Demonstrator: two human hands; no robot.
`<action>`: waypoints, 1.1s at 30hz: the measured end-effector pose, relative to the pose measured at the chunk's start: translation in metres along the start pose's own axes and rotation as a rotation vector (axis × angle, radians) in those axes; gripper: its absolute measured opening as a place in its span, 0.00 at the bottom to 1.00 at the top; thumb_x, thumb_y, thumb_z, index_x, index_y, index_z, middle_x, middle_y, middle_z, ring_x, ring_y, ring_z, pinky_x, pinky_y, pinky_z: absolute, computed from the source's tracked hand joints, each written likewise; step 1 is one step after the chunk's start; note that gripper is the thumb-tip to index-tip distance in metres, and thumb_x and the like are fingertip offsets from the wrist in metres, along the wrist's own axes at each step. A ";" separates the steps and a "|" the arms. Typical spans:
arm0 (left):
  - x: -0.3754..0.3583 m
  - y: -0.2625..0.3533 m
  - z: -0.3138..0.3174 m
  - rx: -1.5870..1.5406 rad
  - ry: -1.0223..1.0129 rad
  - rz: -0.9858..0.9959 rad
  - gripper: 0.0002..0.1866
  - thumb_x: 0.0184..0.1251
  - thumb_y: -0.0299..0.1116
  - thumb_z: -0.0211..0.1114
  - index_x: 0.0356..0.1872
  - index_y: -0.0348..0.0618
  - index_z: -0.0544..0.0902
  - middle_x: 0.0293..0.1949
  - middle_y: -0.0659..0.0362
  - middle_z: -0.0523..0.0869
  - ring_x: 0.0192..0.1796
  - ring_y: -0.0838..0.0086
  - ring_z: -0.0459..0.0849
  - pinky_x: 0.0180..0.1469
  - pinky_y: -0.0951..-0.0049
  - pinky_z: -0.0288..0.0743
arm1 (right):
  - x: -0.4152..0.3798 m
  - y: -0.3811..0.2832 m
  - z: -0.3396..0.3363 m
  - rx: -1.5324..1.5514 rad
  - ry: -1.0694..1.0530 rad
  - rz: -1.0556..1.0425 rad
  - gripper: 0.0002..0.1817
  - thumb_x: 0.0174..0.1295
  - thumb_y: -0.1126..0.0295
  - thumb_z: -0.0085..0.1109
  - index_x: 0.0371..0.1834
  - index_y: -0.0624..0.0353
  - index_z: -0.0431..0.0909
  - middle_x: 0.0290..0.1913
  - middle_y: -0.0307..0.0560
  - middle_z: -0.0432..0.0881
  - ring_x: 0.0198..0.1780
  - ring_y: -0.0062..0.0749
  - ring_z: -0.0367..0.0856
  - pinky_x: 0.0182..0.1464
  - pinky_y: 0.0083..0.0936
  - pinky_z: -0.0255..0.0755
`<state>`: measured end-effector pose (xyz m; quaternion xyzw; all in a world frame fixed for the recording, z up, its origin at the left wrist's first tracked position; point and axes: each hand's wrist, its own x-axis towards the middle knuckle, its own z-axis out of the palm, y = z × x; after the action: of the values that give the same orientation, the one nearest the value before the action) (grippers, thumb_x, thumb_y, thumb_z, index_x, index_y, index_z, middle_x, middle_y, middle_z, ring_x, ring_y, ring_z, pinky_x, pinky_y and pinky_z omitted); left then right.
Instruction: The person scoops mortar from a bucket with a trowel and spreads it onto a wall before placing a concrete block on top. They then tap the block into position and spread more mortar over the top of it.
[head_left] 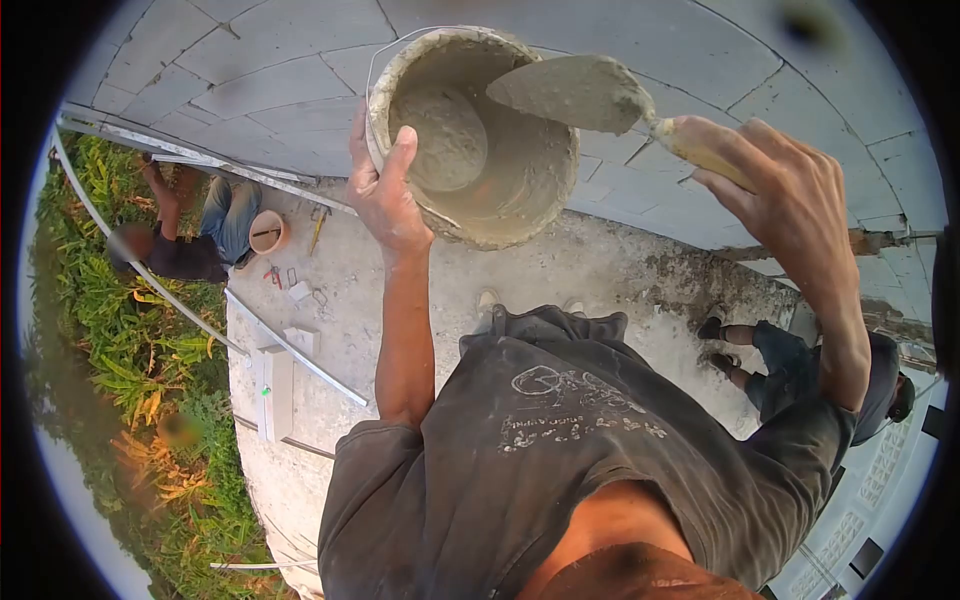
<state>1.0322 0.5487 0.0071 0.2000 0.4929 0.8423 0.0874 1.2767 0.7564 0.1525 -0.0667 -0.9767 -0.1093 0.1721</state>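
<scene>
My left hand [390, 190] grips the near-left rim of a mortar-caked bucket [545, 190], its thumb lying over the edge and the other fingers around the outside. Wet grey mortar [437, 138] lies at the bottom of the bucket, and more is smeared on the inner wall. The thin wire bail rises along the bucket's left side. In my right hand [785, 185] is the pale handle of a trowel [575, 92]. Grey mortar coats its blade, which hangs over the bucket's right rim with the tip above the opening.
A grey block wall [280, 50] stands ahead. One person [185, 250] is at the left beside a small bucket [267, 232]; another person [780, 370] is at the right. Tools, a metal bar [295, 345] and a white block [277, 395] lie near the left floor edge, with plants beyond.
</scene>
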 end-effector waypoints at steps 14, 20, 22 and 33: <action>-0.008 -0.011 0.010 0.253 -0.216 0.170 0.25 0.65 0.28 0.65 0.64 0.29 0.80 0.77 0.49 0.67 0.77 0.65 0.66 0.73 0.63 0.66 | -0.059 -0.059 0.150 0.817 -0.198 0.214 0.29 0.64 0.59 0.68 0.67 0.56 0.77 0.31 0.50 0.86 0.25 0.34 0.83 0.28 0.35 0.74; -0.003 -0.027 0.023 -0.231 -0.101 -0.193 0.33 0.68 0.26 0.62 0.75 0.30 0.66 0.72 0.49 0.72 0.69 0.63 0.76 0.72 0.61 0.69 | -0.082 -0.049 0.135 1.495 -0.485 0.782 0.29 0.67 0.59 0.68 0.69 0.58 0.76 0.30 0.35 0.80 0.21 0.13 0.67 0.24 0.17 0.63; -0.005 -0.038 0.031 -0.289 -0.119 -0.272 0.35 0.70 0.27 0.60 0.77 0.31 0.62 0.70 0.49 0.74 0.68 0.62 0.77 0.71 0.59 0.69 | -0.092 -0.030 0.123 1.486 -0.423 0.808 0.29 0.66 0.59 0.69 0.69 0.59 0.77 0.30 0.35 0.81 0.22 0.13 0.68 0.24 0.17 0.64; -0.021 -0.062 0.169 -0.791 -0.114 -0.610 0.30 0.77 0.40 0.50 0.74 0.33 0.65 0.71 0.40 0.71 0.71 0.46 0.72 0.75 0.42 0.65 | -0.094 0.155 -0.049 1.330 -0.079 0.576 0.31 0.68 0.52 0.66 0.65 0.66 0.78 0.25 0.38 0.79 0.17 0.11 0.69 0.16 0.12 0.60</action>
<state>1.1196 0.7069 0.0214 0.0442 0.1665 0.8885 0.4254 1.4062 0.8856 0.1934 -0.2065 -0.7858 0.5599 0.1626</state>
